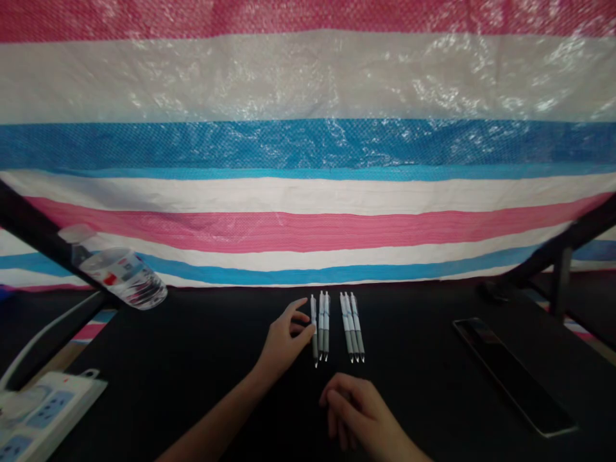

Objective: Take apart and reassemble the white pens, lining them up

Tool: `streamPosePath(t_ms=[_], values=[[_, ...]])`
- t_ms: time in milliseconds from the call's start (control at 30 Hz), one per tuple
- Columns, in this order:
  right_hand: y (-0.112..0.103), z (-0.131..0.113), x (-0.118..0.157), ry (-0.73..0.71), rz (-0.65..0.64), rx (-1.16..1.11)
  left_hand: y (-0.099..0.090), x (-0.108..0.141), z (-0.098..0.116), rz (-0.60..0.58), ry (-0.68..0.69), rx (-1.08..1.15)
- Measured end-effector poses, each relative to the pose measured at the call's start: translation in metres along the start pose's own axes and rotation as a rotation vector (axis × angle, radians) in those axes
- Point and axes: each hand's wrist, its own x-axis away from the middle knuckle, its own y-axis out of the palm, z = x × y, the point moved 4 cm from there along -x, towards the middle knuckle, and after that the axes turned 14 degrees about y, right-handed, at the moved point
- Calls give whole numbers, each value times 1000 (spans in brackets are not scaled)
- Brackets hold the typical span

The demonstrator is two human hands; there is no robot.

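Two groups of white-and-grey click pens lie on the black table, tips towards me. In the left group, the leftmost pen [314, 327] sits slightly lower than the two pens [324, 326] beside it. My left hand [287, 333] is at that leftmost pen, its thumb tip touching the barrel and its other fingers apart on the left side. To the right lies the second group, three pens [353, 327] side by side. Below the pens, my right hand [353, 407] hovers or rests with curled fingers and the thumb against them. Nothing shows in it.
A dark phone or tablet [513, 375] lies at the right. At the left are a tilted clear plastic bottle [126, 276] and a white power strip [58, 410] with a cable. Black frame bars flank the table [192, 346]; a striped plastic sheet [308, 231] hangs behind.
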Motion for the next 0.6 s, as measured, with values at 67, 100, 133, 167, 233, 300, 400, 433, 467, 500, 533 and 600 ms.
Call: streamPosePath(t_ms=[67,100,133,167,233,300,400,433,467,500,533,600], values=[[-9,-18,11,-141,144,233,1,13,2,-31,-32,71],[-15,-27,16,-199,235,362,2,20,4,-48,-37,96],[-20,-34,21,-255,312,473,3,26,6,-60,-41,112],[-24,-40,24,-302,372,570,3,31,8,-72,-33,114],[-31,-45,27,-383,444,741,4,38,13,-100,31,53],[-36,-44,26,-467,490,915,6,41,17,-158,161,-84],[-39,-36,21,-546,538,1159,13,39,21,-304,369,-324],[-39,-33,18,-556,544,1218,16,37,21,-351,417,-390],[-39,-30,16,-567,549,1265,18,34,21,-390,452,-446],[-39,-28,15,-580,559,1300,20,31,20,-422,479,-492],[-38,-27,14,-596,577,1325,22,28,19,-443,502,-528],[-37,-25,12,-639,628,1362,25,23,18,-467,544,-575]])
